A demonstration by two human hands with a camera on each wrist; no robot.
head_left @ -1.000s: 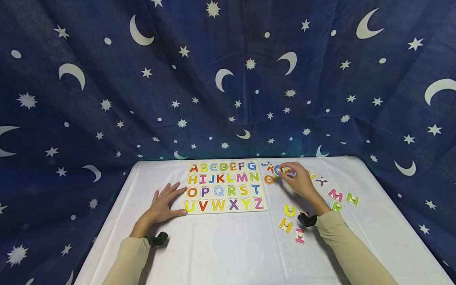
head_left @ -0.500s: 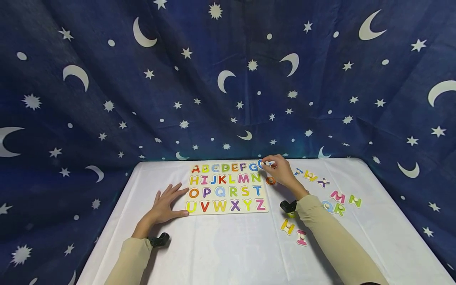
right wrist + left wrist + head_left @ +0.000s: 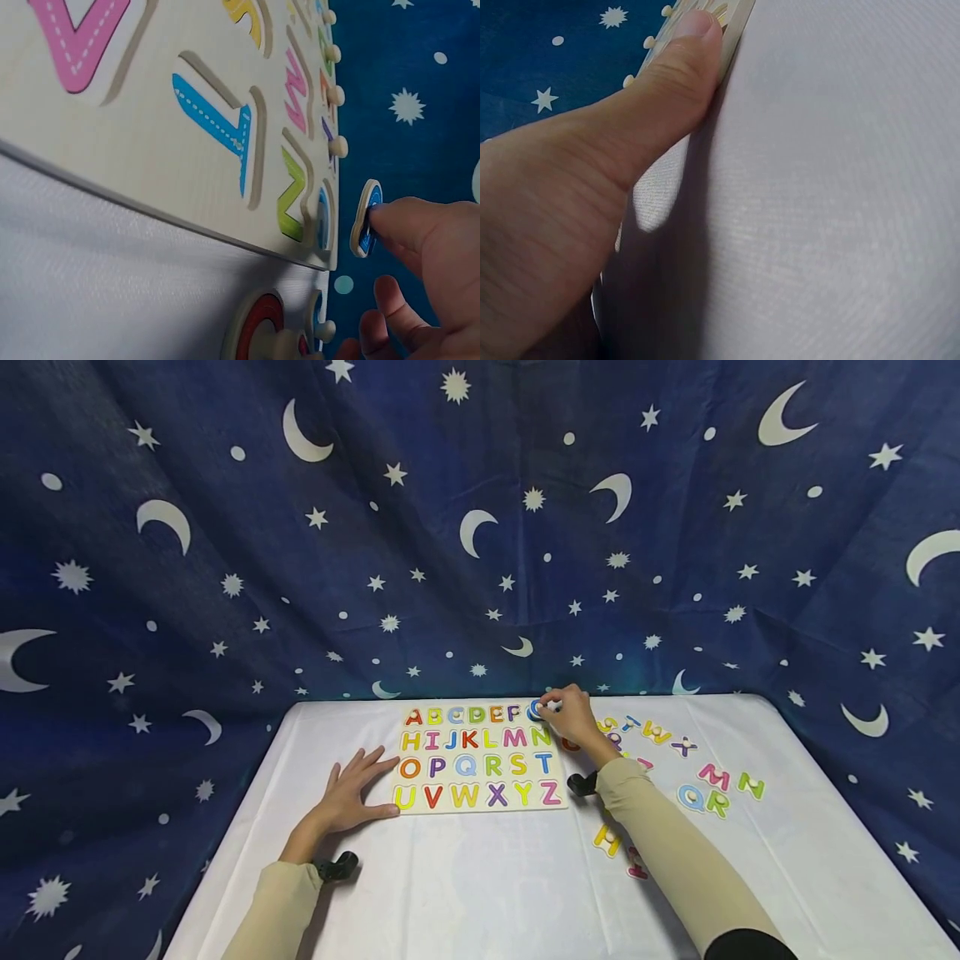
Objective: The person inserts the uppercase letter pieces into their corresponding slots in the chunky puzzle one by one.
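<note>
The wooden alphabet puzzle board lies on the table with letter recesses in rows. My left hand has its fingers spread and touches the board's left edge; in the left wrist view its thumb rests on the board's rim. My right hand pinches a blue letter G piece over the board's top right corner. In the right wrist view the piece hangs a little apart from the board, above the blue recess. Knobbed letters A to F sit in the top row.
Loose knobbed letters lie right of the board, among them a pink M, a green N, a purple X and a yellow H. My right forearm covers some of them. A blue star-patterned cloth hangs behind the table.
My right hand has taken the blue G from the loose letters and moved left with it to the board's top right corner. The left hand stays at the board's edge.
</note>
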